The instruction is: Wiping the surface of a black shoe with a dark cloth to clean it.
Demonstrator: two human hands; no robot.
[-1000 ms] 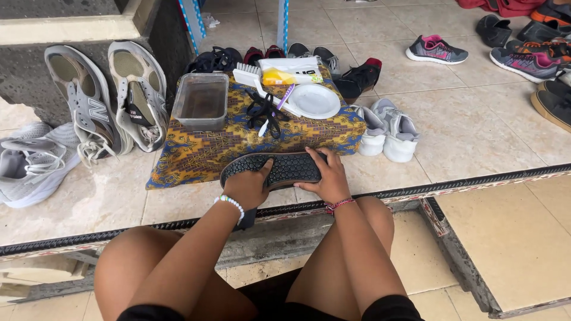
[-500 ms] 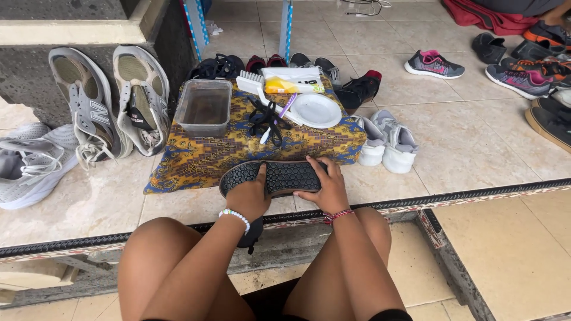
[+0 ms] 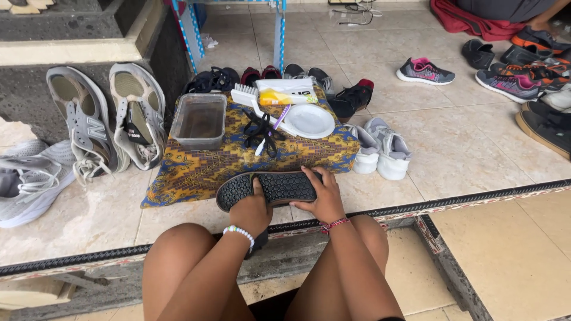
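Gripping a black shoe (image 3: 267, 188) sole-up, the left hand (image 3: 251, 211) and right hand (image 3: 321, 199) curl closed around it; beyond, a yellow-and-white package (image 3: 285, 94) lies on patterned cloth (image 3: 196, 172).

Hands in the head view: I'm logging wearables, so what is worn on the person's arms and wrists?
Both forearms are bare, no sleeves or gloves. The left hand has a beaded bracelet, white with pale green beads. The right hand has a thin red cord bracelet.

- The black shoe (image 3: 267, 188), sole up in both hands, sits slightly farther forward over the patterned cloth (image 3: 196, 172).
- The left hand (image 3: 251, 209) thumb now lies across the sole.
- The right hand (image 3: 321, 199) fingers spread wider over the heel end.
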